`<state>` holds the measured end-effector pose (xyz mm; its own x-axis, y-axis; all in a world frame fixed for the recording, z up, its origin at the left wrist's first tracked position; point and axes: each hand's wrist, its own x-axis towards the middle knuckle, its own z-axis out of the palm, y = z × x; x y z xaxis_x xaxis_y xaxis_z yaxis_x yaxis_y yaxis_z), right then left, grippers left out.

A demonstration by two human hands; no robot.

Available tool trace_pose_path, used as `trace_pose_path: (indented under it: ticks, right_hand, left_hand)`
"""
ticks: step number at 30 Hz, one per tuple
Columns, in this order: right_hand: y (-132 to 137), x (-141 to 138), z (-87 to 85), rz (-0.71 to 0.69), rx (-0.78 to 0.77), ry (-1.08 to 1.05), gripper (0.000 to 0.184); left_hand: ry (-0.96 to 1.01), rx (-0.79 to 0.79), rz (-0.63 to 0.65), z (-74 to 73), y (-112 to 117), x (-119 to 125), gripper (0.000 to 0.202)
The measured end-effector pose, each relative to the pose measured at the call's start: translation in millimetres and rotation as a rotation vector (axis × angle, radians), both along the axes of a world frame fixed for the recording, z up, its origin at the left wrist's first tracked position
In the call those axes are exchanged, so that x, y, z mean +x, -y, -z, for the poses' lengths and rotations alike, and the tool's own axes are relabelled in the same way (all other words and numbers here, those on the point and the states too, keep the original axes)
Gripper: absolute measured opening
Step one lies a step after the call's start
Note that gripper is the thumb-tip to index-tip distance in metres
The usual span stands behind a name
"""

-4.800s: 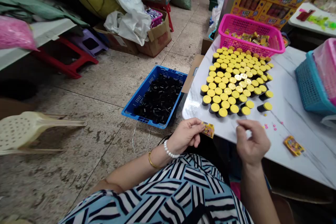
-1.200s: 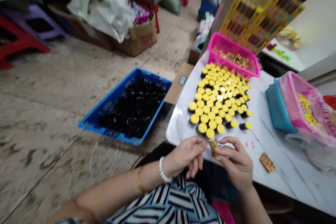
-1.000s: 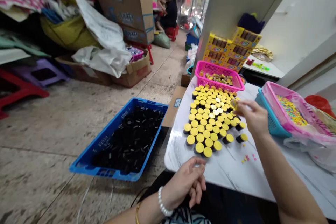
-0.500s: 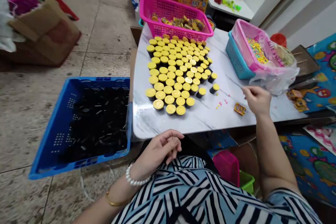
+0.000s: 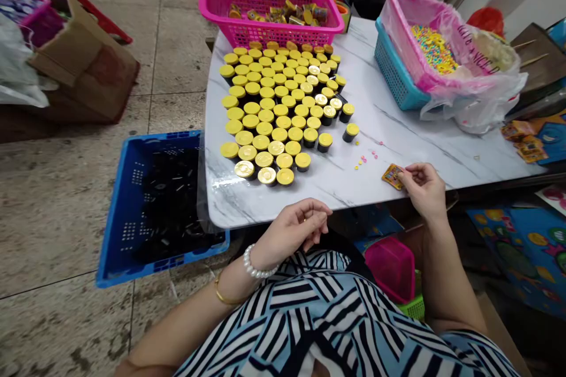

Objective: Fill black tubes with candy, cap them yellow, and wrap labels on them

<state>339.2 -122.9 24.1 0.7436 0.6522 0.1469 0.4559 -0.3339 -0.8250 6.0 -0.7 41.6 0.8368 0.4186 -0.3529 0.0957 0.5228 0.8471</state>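
My right hand (image 5: 423,189) is at the front of the marbled table. Its thumb and fingers are pinched at the edge of a small stack of printed orange labels (image 5: 391,177) lying there. How many labels it grips is hidden. Close to my body, by the table edge, my left hand (image 5: 300,222) hovers with loosely bent fingers and nothing in it. Small black jars with yellow lids (image 5: 266,128) stand upright in a dense group on the left. One such jar (image 5: 351,132) stands apart, near a few tiny pink and yellow pieces (image 5: 363,159).
A pink basket (image 5: 230,23) behind the jars holds small filled jars. At the right, a lined pink basket (image 5: 398,12) of colourful bits sits in a blue basket (image 5: 393,79). A blue crate (image 5: 115,224) of black pieces is on the floor, left of the table (image 5: 362,188).
My right hand has come down and inward to the label stack and now pinches its edge. My left hand stays loosely bent near my body. The camera view has shifted.
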Motion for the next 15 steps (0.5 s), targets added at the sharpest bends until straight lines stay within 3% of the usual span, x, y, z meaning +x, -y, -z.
trace_pose_path:
  ticks: [4,10,13,15]
  right_hand:
    - [-6.7,-25.7,-6.2,-0.053,0.149,-0.256,0.036]
    - [-26.0,-93.4,-27.8,-0.312,0.136,-0.457,0.038]
    - [-38.7,-119.3,-27.6,-0.414,0.112,-0.306,0.031]
    - [-42.9,-128.3,-21.6,-0.401,0.107,-0.110,0.025]
  left_hand:
    - [-0.013,0.058,-0.036,-4.8,-1.1,11.0,0.045]
    - [-0.017,0.126,-0.146,-9.4,-6.8,28.9,0.055]
    - [-0.042,0.266,-0.131,-2.5,-10.6,36.1,0.043]
    - [-0.091,0.518,-0.166,3.9,-11.9,39.4,0.034]
